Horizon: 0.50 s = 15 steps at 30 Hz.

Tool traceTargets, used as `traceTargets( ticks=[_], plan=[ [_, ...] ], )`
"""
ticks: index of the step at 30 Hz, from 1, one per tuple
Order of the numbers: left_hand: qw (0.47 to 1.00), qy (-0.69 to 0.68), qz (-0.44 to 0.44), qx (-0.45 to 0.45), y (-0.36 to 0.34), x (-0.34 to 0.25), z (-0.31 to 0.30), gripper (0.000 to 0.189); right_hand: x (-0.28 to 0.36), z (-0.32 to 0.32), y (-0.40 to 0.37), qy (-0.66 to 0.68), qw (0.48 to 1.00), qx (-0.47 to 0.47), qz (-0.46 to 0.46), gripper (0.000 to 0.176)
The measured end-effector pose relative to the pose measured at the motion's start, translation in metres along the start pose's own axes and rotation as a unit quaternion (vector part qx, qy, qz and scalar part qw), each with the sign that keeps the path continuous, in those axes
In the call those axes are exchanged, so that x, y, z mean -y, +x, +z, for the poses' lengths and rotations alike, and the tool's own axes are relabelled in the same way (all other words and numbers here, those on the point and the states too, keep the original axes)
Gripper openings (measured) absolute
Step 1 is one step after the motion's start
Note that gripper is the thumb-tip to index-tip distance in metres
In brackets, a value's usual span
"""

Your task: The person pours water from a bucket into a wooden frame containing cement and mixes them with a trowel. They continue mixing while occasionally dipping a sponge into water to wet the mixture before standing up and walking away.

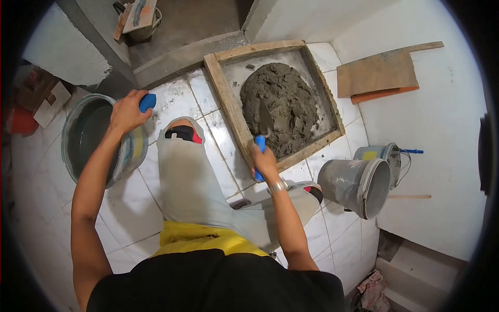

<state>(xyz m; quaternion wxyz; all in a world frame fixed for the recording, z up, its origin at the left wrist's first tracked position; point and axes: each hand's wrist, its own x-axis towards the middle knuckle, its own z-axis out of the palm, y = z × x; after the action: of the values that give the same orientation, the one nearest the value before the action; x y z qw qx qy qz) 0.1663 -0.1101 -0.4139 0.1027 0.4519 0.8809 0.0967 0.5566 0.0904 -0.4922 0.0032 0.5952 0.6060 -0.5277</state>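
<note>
My right hand (265, 160) is closed round the blue handle of a trowel (265, 120). The trowel's pointed blade rests against a heap of wet grey mortar (280, 93). That heap lies in a shallow wooden mixing tray (212, 73) on the tiles. My left hand (127, 112) grips a small blue object (147, 102), whose kind I cannot make out, beside the rim of a large bucket of water (96, 140). The fingers of the left hand partly hide that object.
A grey bucket (345, 179) lies tipped on its side at the right, with another bucket (382, 152) behind it. A brown board with a handle (379, 75) leans by the white wall. At the top left, a wooden float (141, 15) sits on a container beyond a raised sill (189, 54).
</note>
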Motion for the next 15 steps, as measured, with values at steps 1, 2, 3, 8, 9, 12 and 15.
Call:
traceTargets(
  ticks=[1,2,3,8,9,12,15],
  plan=[
    [1.0,0.006,-0.002,0.011,-0.001,0.001,0.0,0.056,-0.025,0.02,0.056,-0.125,0.983,-0.096,-0.096,0.05],
    [1.0,0.006,-0.002,0.01,-0.002,0.001,-0.001,0.056,-0.038,0.033,0.104,-0.246,0.932,-0.187,-0.187,0.055],
    [0.999,0.023,-0.006,0.027,-0.003,0.0,-0.003,0.056,-0.014,0.025,0.13,-0.204,0.965,-0.1,-0.127,0.059],
    [0.999,-0.005,-0.019,-0.041,-0.004,0.002,0.001,0.053,0.031,-0.011,0.115,-0.149,0.988,-0.004,-0.028,0.058],
    [0.993,-0.064,0.004,-0.099,-0.003,0.004,0.001,0.05,-0.002,-0.019,0.113,-0.157,0.983,-0.058,-0.071,0.059],
    [0.944,-0.218,0.048,-0.241,-0.005,0.028,0.011,0.044,-0.026,-0.047,0.123,-0.309,0.928,-0.166,-0.126,0.057],
    [0.831,-0.375,-0.038,-0.409,-0.022,0.058,0.026,0.04,0.006,-0.061,0.143,-0.308,0.937,-0.136,-0.095,0.062]
  ],
)
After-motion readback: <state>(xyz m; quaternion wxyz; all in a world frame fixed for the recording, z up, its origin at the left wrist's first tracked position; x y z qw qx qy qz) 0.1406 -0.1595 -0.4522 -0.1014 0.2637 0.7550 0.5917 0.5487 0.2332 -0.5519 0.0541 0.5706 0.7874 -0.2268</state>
